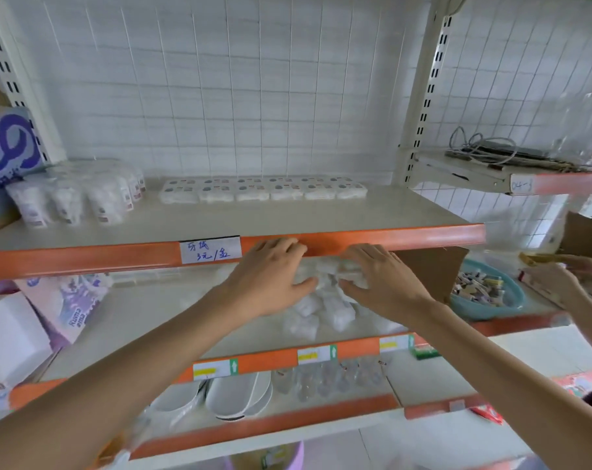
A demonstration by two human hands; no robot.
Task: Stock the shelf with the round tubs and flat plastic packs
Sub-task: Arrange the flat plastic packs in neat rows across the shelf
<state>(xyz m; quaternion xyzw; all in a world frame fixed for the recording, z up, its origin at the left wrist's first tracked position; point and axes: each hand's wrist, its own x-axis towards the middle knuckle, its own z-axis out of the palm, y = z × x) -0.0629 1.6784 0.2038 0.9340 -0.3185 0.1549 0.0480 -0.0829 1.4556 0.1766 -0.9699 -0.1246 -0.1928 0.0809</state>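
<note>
Both hands reach into the second shelf, under the orange front rail of the top shelf (372, 237). My left hand (270, 276) and my right hand (379, 279) close from either side on a bunch of flat plastic packs (328, 273) at the top of a loose heap of such packs (318, 313). On the top shelf, a row of flat packs (264, 191) lies at the back centre. Round tubs (84, 195) stand grouped at the back left. My fingers curl round the held packs, partly hidden by the rail.
A cardboard box flap (433, 269) stands right of my right hand. A teal basin (488, 293) with small items sits further right, where another person's hand (555, 283) works. Tissue packs (70, 303) lie on the left. White slippers (233, 395) lie on the shelf below.
</note>
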